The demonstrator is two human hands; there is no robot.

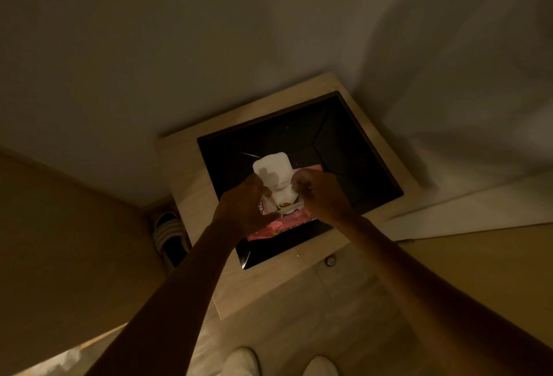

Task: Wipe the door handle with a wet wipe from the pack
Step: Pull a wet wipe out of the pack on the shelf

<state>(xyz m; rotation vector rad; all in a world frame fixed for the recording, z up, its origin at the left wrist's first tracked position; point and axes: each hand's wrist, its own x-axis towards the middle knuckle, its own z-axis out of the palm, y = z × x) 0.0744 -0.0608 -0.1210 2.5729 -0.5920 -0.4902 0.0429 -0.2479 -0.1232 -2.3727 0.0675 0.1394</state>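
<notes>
A pink wet-wipe pack (pixel 281 227) with cartoon print lies on a black square surface (pixel 323 142) set into a low wooden stand. My left hand (pixel 242 208) rests on the pack's left side and grips it. My right hand (pixel 323 196) is pinched on a white wipe (pixel 273 172) that stands up out of the pack's opening. The white flap lid of the pack is open behind my fingers. No door handle is in view.
The wooden stand (pixel 185 172) sits against a pale wall corner. A slipper (pixel 167 232) lies on the floor to its left. A small round metal stopper (pixel 330 261) sits on the floor by the stand. My two feet in white socks (pixel 242 360) show at the bottom.
</notes>
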